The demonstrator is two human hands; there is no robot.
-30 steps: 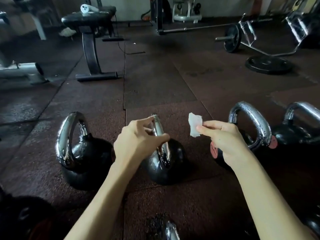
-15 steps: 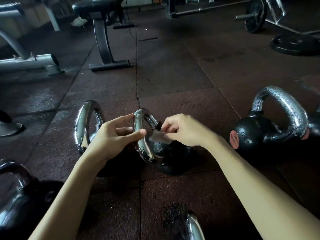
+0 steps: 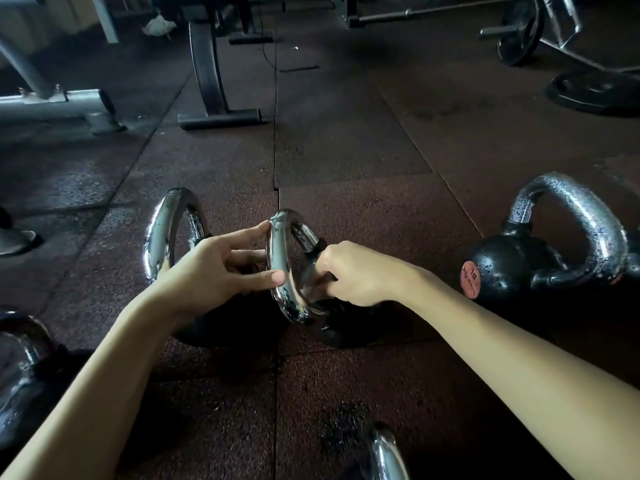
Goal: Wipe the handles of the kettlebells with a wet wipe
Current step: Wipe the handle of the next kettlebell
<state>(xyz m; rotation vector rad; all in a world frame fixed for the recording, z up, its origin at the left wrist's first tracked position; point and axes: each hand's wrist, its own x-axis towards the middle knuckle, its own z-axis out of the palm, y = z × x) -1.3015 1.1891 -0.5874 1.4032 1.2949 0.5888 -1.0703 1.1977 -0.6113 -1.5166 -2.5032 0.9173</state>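
The middle kettlebell's chrome handle (image 3: 277,251) stands upright in front of me, its black ball mostly hidden under my hands. My left hand (image 3: 214,268) holds the near side of that handle, thumb on the front and index fingertip at the top. My right hand (image 3: 356,275) has its fingers curled against the handle's right leg near the base; the wet wipe is pinched under those fingers and almost entirely hidden. Another kettlebell's chrome handle (image 3: 162,230) stands just left. To the right sits a black kettlebell (image 3: 498,271) with a red label and a speckled handle (image 3: 595,220).
A dark kettlebell (image 3: 20,375) sits at the lower left, and a chrome handle (image 3: 384,455) pokes up at the bottom edge. Further back on the rubber floor tiles are a bench base (image 3: 214,116), a grey machine foot (image 3: 69,105) and a weight plate (image 3: 595,93).
My right hand came down from mid-air with the wipe to the right side of the middle handle. My left hand kept hold of that handle. The view tilted down and closer.
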